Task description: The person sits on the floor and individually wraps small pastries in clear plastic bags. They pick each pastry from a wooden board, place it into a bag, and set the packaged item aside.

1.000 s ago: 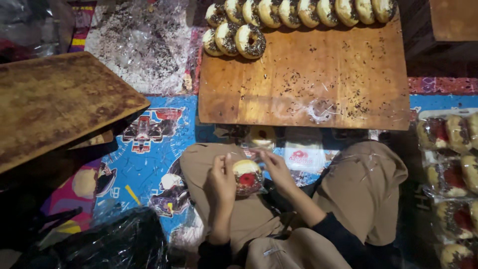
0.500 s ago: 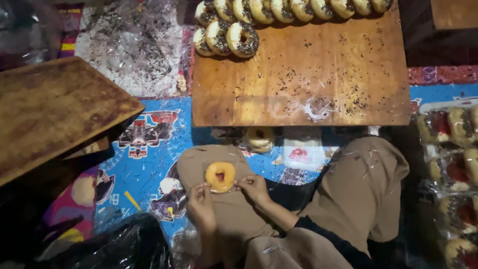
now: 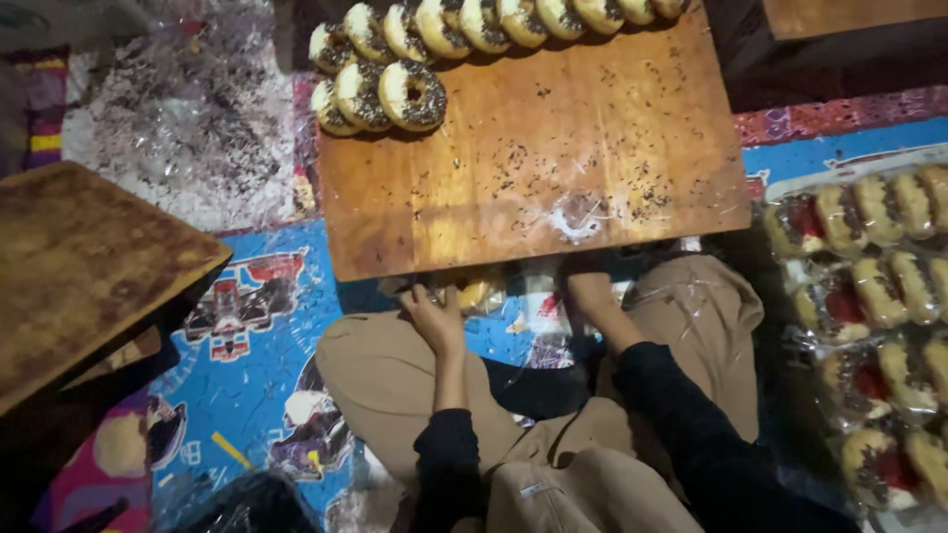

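Note:
I sit cross-legged on a colourful printed mat (image 3: 247, 385). My left hand (image 3: 433, 318) reaches under the near edge of a low wooden board (image 3: 553, 168) and touches a doughnut (image 3: 472, 293) lying among clear wrappers there. My right hand (image 3: 591, 293) is also at the board's near edge, over the wrappers; its fingers are partly hidden. Doughnuts with dark sprinkles (image 3: 380, 94) stand in rows along the board's far edge. Loose sprinkles scatter the board.
A second wooden board (image 3: 84, 266) sits at left. Wrapped doughnuts (image 3: 869, 296) lie in rows on a tray at right. Crumpled clear plastic (image 3: 188, 118) lies at far left. A dark plastic bag (image 3: 247, 503) sits near my left knee.
Both hands have moved from my lap forward to the board's near edge. The doughnut held over my lap earlier is no longer there.

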